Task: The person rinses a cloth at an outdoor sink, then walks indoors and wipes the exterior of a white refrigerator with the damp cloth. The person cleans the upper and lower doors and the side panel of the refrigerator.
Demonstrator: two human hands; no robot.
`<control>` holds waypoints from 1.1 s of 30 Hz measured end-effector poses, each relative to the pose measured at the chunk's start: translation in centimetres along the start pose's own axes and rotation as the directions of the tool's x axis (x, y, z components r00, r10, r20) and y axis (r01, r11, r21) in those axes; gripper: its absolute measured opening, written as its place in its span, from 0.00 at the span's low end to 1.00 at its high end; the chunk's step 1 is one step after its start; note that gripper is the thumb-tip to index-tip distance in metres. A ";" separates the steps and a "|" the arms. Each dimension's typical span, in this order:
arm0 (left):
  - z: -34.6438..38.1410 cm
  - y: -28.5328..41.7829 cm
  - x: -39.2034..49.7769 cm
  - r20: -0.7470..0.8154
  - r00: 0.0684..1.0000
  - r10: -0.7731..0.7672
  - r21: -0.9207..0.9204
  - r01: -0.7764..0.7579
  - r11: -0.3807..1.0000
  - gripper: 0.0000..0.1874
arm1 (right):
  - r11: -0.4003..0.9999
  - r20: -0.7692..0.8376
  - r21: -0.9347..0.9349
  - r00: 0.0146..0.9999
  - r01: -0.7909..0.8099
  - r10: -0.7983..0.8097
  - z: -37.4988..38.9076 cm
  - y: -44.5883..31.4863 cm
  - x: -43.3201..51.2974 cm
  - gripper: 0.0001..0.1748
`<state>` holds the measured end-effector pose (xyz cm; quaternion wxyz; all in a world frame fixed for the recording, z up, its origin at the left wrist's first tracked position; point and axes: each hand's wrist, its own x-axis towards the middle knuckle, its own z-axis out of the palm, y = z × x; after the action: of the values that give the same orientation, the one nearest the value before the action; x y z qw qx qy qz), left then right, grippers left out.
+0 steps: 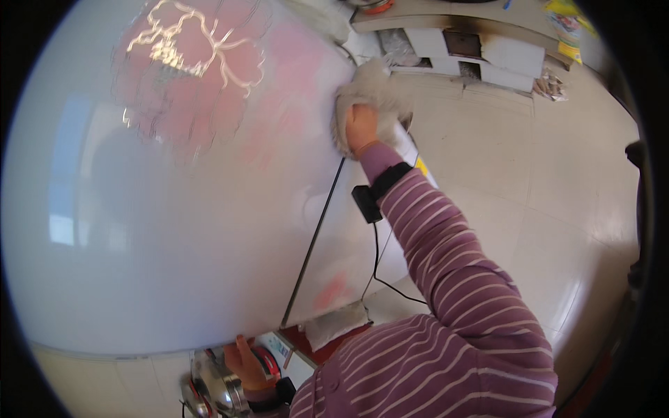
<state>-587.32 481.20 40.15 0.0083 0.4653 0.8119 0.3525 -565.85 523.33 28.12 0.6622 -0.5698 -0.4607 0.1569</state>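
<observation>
A glossy white refrigerator door (209,219) with a pink flower pattern fills the left and middle of the view. My right hand (361,128) grips a grey-beige cloth (379,89) at the door's far edge, beside a dark gap between two door panels; part of the cloth is blurred. A black device (367,204) with a cable is strapped to my right wrist. My left hand (245,363) rests by the door's near edge, its fingertips against or close to it, above a shiny metal pot (217,373). No object shows in my left hand.
Beyond the tiled floor (496,157) stands a white tiled stove counter (515,52) with a soot-marked opening. A yellow bag (567,34) is at its right end, and a plastic bag (550,84) lies on the floor. A whitish bag (334,326) sits below the refrigerator's near edge.
</observation>
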 end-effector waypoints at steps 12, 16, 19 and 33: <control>-0.1 -0.2 0.1 0.022 1.000 0.010 -0.329 -0.002 0.944 0.13 | 0.831 0.515 0.556 0.783 0.004 -0.349 -6.9 -9.6 -21.9 0.22; -1.1 -1.1 0.4 0.179 0.971 0.159 -0.415 -0.072 0.907 0.19 | 0.403 0.783 0.623 0.532 -0.671 -0.322 -8.8 -11.4 -27.1 0.18; -2.2 -2.5 0.0 0.192 0.944 0.269 -0.523 -0.134 0.842 0.22 | 0.596 0.642 0.736 0.610 -0.321 -0.464 -8.7 -12.1 -32.9 0.14; -9.6 -20.8 -8.7 0.324 0.928 -0.182 -0.585 0.348 0.733 0.23 | 0.885 0.603 -0.415 0.792 0.213 0.092 -5.0 -15.2 -29.7 0.21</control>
<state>-601.27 462.50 32.60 0.3149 0.3534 0.6963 0.5396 -582.34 493.91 29.35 0.3284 -0.6141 -0.6906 0.1951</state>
